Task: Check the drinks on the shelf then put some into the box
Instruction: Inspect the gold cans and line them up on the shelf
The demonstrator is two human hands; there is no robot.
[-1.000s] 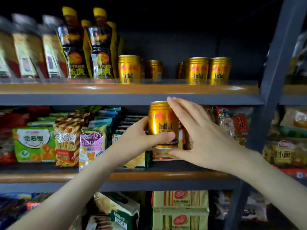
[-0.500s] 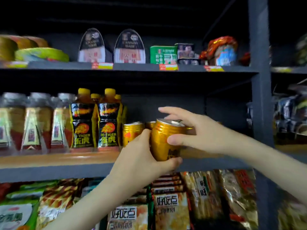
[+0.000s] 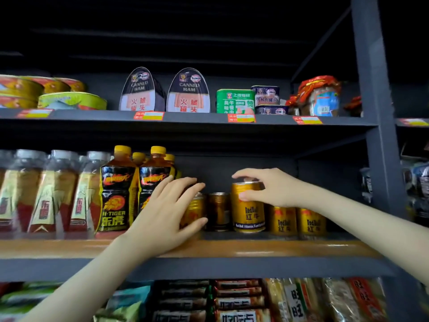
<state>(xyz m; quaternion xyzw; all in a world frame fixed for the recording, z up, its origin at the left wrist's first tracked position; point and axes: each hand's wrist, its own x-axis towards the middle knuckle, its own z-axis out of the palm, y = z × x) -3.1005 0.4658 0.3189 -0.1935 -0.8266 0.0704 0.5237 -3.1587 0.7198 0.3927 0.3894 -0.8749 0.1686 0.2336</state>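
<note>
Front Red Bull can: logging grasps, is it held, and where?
The right hand grips the front Red Bull can near its top: fingers over the rim, thumb on its upper side.

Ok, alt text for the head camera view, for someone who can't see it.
A right hand has a grip on a gold can standing on a shop shelf; the left hand is spread open over a second can beside bottles.

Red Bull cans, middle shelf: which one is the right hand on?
The front Red Bull can, label fully visible, just left of the two shelved cans. The right hand grips its top; the others stand further back.
</note>
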